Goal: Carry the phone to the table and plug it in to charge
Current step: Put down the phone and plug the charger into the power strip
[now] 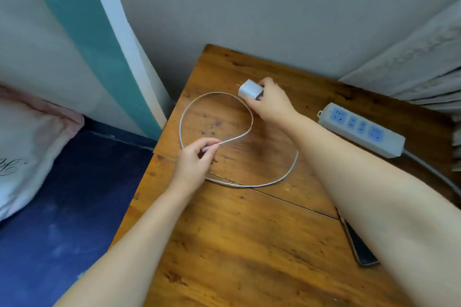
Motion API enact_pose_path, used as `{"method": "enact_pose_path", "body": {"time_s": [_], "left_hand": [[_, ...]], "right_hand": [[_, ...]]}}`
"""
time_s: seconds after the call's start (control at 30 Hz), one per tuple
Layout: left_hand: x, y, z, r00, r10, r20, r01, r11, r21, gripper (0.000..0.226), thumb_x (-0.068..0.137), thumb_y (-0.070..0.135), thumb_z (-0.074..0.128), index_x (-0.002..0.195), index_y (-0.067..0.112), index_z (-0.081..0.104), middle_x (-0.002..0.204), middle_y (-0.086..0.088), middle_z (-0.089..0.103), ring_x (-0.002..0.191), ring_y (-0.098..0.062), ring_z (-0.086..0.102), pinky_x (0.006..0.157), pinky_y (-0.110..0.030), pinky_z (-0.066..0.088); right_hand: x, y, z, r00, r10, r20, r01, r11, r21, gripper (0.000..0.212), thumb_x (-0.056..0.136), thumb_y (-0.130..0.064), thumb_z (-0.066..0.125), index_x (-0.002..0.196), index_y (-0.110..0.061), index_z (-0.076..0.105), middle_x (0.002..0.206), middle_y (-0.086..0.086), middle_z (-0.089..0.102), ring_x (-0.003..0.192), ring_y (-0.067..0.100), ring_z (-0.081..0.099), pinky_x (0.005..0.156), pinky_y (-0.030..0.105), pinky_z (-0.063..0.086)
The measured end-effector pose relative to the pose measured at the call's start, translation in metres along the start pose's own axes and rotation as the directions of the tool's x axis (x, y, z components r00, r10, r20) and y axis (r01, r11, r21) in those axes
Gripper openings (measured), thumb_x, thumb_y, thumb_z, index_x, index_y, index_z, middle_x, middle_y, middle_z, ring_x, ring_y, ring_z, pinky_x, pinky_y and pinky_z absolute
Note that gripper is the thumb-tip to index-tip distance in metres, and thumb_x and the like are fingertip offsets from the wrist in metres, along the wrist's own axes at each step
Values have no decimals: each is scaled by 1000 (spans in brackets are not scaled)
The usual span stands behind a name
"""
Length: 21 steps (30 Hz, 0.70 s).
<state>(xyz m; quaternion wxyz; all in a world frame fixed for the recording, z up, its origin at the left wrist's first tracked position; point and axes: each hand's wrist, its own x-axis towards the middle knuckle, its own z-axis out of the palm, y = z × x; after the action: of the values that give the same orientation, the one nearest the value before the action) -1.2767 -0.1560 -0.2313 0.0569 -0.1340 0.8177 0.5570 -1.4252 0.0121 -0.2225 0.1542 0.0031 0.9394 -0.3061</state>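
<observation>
A dark phone (359,247) lies flat on the wooden table (249,244), mostly hidden under my right forearm. My right hand (270,102) grips a white charger block (249,89) near the table's far edge, its prongs pointing left. My left hand (194,159) pinches the plug end of a white cable (294,164). The cable lies in loops on the table between both hands. A white power strip (361,129) with blue sockets rests at the right, apart from the charger block.
The table stands against a grey wall. A curtain (424,65) hangs at the back right. Left of the table are a blue bed sheet (62,219) and a pale pillow (27,142). The power strip's cord runs off to the right.
</observation>
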Motion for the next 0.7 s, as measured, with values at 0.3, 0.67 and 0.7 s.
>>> {"method": "enact_pose_path", "body": {"time_s": [0.3,0.67,0.7], "left_hand": [[20,84,76,971,141,191,-55,916,-398,19,93,3,49,106,6,63,100,-9,72,97,-11,68,87,-22,51],[4,67,147,896,97,434,-65,994,-86,37,99,15,37,134,17,47,68,9,56,58,-1,50,65,-14,45],[4,66,148,898,95,430,-71,995,-72,36,99,14,37,133,18,48,67,8,57,57,-1,50,64,-14,45]], "right_hand": [[-55,137,-147,974,204,-104,-220,960,-174,52,80,-30,70,127,-14,54,122,12,62,109,29,57,83,35,45],[-59,177,-176,970,214,116,-126,848,-515,51,83,-29,69,130,-15,53,113,10,63,97,26,60,81,40,54],[-57,175,-176,969,208,132,-104,832,-545,48,83,-28,68,127,-14,55,111,10,64,95,26,61,80,39,55]]}}
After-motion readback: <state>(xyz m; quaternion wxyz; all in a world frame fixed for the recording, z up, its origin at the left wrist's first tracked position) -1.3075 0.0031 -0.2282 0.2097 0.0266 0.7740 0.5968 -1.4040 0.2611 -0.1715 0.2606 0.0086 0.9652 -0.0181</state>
